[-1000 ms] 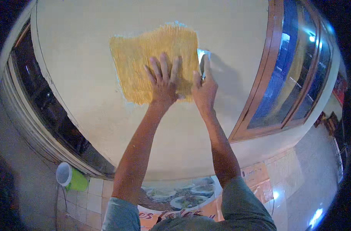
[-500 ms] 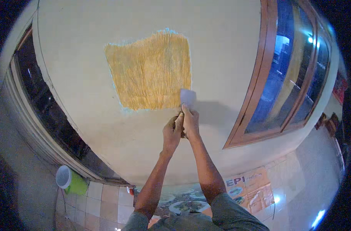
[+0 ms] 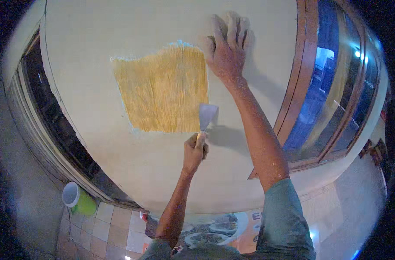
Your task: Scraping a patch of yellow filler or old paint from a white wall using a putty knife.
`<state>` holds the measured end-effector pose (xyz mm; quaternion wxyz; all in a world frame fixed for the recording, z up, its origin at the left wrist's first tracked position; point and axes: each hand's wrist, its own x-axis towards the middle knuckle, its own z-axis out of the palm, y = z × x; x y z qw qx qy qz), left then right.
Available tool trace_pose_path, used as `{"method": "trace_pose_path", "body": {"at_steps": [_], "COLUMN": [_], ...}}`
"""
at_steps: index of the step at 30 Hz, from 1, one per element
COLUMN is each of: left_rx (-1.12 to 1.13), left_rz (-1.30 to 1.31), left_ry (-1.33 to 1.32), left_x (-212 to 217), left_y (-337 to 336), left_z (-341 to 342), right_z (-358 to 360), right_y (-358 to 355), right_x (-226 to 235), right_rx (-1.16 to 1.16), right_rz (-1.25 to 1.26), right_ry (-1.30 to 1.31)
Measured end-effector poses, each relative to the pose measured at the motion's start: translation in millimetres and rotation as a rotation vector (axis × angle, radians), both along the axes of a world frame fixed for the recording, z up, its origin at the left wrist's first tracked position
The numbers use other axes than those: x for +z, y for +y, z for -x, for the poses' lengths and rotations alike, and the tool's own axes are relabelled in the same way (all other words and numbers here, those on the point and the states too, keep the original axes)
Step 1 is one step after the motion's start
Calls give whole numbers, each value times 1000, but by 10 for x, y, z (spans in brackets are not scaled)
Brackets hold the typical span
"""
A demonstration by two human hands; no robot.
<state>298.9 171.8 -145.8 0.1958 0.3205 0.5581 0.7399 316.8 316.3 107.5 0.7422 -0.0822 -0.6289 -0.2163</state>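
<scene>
A rough yellow-orange rectangular patch with pale blue edges shows on the cream wall in front of me. My left hand grips the handle of a putty knife. Its flat metal blade points up and touches the patch's lower right corner. My right hand lies flat on the wall with fingers spread, just beyond the patch's upper right corner. Pale dust covers that hand, and it holds nothing.
A wooden-framed window with blue glass stands right of the wall, and a dark window lies to the left. A green bucket sits on the tiled floor below. A printed sheet lies by my feet.
Both hands were together on the putty knife below the patch. My right hand has let go and risen to press flat on the wall, while my left hand keeps the knife.
</scene>
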Motion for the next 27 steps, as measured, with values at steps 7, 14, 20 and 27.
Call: {"method": "trace_pose_path", "body": {"at_steps": [7,14,20,27], "left_rx": [37,151,132,164], "left_rz": [-110,-87,-86,-27], "left_ry": [-247,-240,-153,-192], "left_x": [-675,-154,-432,-302], "left_y": [-32,-34,62,-80], "left_z": [-107,-201,-234,-232], "right_z": [114,164,296,86], "right_y": [-45,-12,222,-111], "right_x": [-87,-38,52,-62], "right_rx": [-64,178,42,1], "right_rz": [23,-108,-105,57], "right_ry": [-16,52,106,-41]}}
